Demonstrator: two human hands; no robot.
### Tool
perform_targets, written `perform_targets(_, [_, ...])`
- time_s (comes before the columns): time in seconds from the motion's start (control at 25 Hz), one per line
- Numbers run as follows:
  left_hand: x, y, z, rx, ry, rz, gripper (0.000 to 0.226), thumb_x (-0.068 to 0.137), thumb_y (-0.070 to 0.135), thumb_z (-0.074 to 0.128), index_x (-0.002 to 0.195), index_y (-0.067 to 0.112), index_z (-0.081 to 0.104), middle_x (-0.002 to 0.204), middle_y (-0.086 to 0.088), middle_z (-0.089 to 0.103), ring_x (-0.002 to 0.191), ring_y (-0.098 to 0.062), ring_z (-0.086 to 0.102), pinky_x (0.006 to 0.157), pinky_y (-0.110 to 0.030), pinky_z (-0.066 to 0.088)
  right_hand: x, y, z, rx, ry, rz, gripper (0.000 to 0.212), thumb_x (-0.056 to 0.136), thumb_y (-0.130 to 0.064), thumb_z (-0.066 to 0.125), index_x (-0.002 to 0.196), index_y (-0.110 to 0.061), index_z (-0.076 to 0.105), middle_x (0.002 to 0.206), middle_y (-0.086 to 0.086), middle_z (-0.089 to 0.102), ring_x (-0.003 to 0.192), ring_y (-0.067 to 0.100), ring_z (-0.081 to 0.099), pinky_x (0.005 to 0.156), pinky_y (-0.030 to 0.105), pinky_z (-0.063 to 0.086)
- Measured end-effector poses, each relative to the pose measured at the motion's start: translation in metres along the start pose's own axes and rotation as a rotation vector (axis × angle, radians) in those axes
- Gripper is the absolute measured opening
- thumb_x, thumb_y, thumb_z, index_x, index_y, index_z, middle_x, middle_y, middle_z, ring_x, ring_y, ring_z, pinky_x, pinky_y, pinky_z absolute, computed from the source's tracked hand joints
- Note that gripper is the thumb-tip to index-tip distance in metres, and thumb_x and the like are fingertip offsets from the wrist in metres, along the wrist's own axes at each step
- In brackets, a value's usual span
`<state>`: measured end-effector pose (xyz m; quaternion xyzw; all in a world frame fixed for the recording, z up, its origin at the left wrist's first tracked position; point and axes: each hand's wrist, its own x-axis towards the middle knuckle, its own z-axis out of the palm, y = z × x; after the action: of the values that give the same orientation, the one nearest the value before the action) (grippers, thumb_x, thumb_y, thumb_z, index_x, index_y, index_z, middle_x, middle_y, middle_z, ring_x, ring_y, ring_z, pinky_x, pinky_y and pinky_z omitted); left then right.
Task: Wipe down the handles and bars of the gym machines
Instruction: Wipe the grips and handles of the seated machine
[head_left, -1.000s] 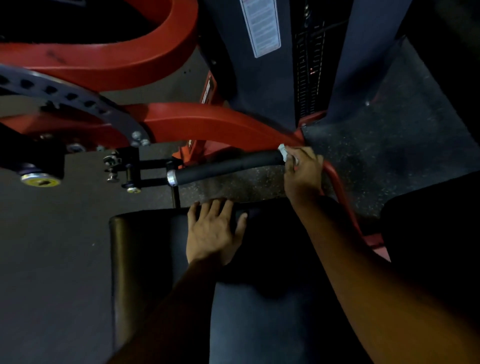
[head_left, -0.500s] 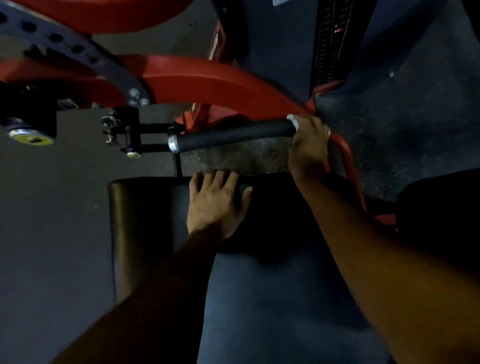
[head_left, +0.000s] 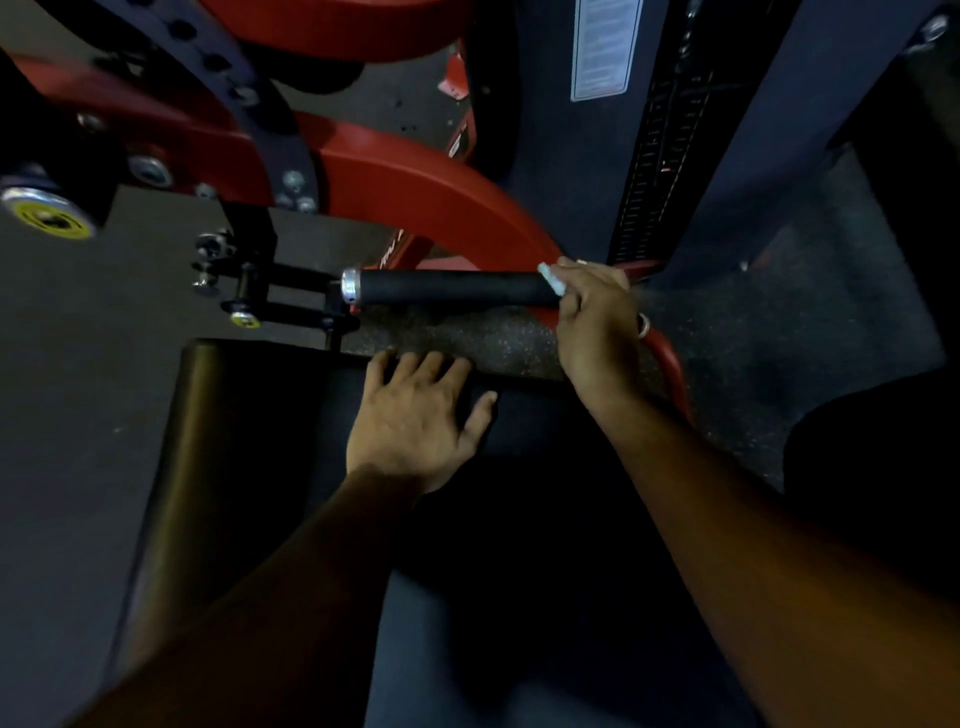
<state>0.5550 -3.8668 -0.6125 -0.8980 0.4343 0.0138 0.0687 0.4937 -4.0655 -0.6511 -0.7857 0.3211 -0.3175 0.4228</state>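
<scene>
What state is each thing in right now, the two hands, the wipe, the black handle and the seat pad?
Right hand: pinching the wipe at the handle's right end.
Wipe: small, pale, bunched, pressed against the handle.
Black foam handle: horizontal, bare apart from its right end.
Left hand: flat, fingers spread, resting on the seat pad.
Black seat pad: bearing the left hand near its far edge.
</scene>
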Motion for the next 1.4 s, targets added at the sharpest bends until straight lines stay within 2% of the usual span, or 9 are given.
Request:
perform_targets(0.2, [0.0, 0.0, 0.0, 0.011, 0.023, 0.011, 0.052, 0.102, 0.061, 0.026, 0.12, 0.028, 0.061, 0.114, 0.003, 0.065, 0.113, -0.023, 0.056, 0.109, -0.046, 0.032, -0.007, 0.011, -0.007, -0.231, -0.019, -0.235, 0.029, 0.092, -0.004, 0.061, 0.118, -0.005, 0.073, 0.125, 0.008, 0.068, 0.116, 0.021, 0.058, 0.106, 0.008, 0.032])
perform_targets(0.4, [-0.002, -0.001, 0.005, 0.024, 0.037, 0.026, 0.052, 0.103, 0.06, 0.024, 0.117, 0.026, 0.06, 0.111, 0.002, 0.065, 0.111, -0.024, 0.056, 0.109, -0.047, 0.032, 0.011, 0.01, -0.008, -0.217, -0.033, -0.213, 0.027, 0.094, -0.013, 0.058, 0.112, -0.006, 0.076, 0.11, 0.009, 0.075, 0.102, 0.026, 0.066, 0.094, 0.027, 0.049])
perform_targets(0.6, [-0.002, 0.0, 0.004, 0.018, 0.031, 0.03, 0.052, 0.103, 0.061, 0.024, 0.118, 0.027, 0.06, 0.112, 0.002, 0.065, 0.112, -0.024, 0.056, 0.11, -0.048, 0.032, 0.0, 0.005, -0.016, -0.279, -0.086, -0.575, 0.022, 0.093, -0.005, 0.058, 0.105, 0.003, 0.074, 0.109, 0.016, 0.074, 0.102, 0.018, 0.057, 0.097, 0.015, 0.04])
perform_targets(0.72, [-0.001, -0.002, 0.004, 0.003, 0.014, 0.035, 0.054, 0.103, 0.061, 0.021, 0.119, 0.027, 0.06, 0.112, 0.002, 0.064, 0.112, -0.023, 0.056, 0.111, -0.048, 0.031, 0.004, 0.014, -0.034, -0.305, -0.028, -0.321, 0.022, 0.095, -0.006, 0.058, 0.108, -0.002, 0.075, 0.107, 0.006, 0.075, 0.094, 0.011, 0.061, 0.084, 0.016, 0.041])
perform_targets(0.84, [0.0, -0.003, 0.003, 0.008, 0.014, 0.036, 0.056, 0.103, 0.061, 0.02, 0.121, 0.027, 0.06, 0.113, 0.002, 0.064, 0.113, -0.023, 0.056, 0.112, -0.048, 0.031, 0.018, 0.016, -0.021, -0.297, -0.102, -0.135, 0.03, 0.098, -0.009, 0.052, 0.119, -0.008, 0.073, 0.114, 0.006, 0.073, 0.102, 0.017, 0.065, 0.089, 0.018, 0.044])
perform_targets(0.96, [-0.001, -0.001, 0.003, 0.005, 0.005, 0.039, 0.055, 0.103, 0.061, 0.021, 0.124, 0.027, 0.059, 0.114, 0.002, 0.065, 0.114, -0.023, 0.056, 0.112, -0.048, 0.031, 0.012, 0.011, -0.01, -0.35, -0.16, -0.286, 0.034, 0.097, 0.001, 0.05, 0.127, 0.0, 0.067, 0.126, 0.018, 0.068, 0.118, 0.031, 0.061, 0.107, 0.035, 0.046])
perform_targets(1.12, [-0.002, -0.002, 0.003, 0.001, 0.01, 0.029, 0.054, 0.103, 0.061, 0.024, 0.122, 0.026, 0.06, 0.113, 0.001, 0.065, 0.113, -0.023, 0.056, 0.112, -0.048, 0.03, -0.005, 0.013, -0.015, -0.476, -0.227, -0.479, 0.038, 0.099, -0.003, 0.05, 0.136, 0.002, 0.059, 0.139, 0.015, 0.06, 0.13, 0.025, 0.056, 0.116, 0.024, 0.034])
perform_targets(1.24, [-0.002, -0.002, 0.004, -0.008, 0.005, 0.033, 0.058, 0.103, 0.062, 0.022, 0.125, 0.025, 0.06, 0.114, 0.001, 0.064, 0.113, -0.023, 0.055, 0.114, -0.049, 0.029, 0.017, -0.002, -0.021, -0.369, -0.238, -0.407, 0.025, 0.098, -0.012, 0.059, 0.118, -0.006, 0.073, 0.121, 0.008, 0.073, 0.112, 0.019, 0.068, 0.101, 0.023, 0.046])
perform_targets(1.4, [-0.002, -0.003, 0.004, -0.036, -0.01, 0.004, 0.066, 0.102, 0.065, 0.017, 0.134, 0.025, 0.058, 0.12, 0.001, 0.063, 0.118, -0.023, 0.054, 0.118, -0.05, 0.025, 0.081, -0.049, -0.024, -0.421, -0.687, -0.072, 0.025, 0.09, -0.005, 0.059, 0.098, -0.014, 0.081, 0.088, -0.009, 0.073, 0.089, 0.007, 0.067, 0.063, -0.002, 0.04])
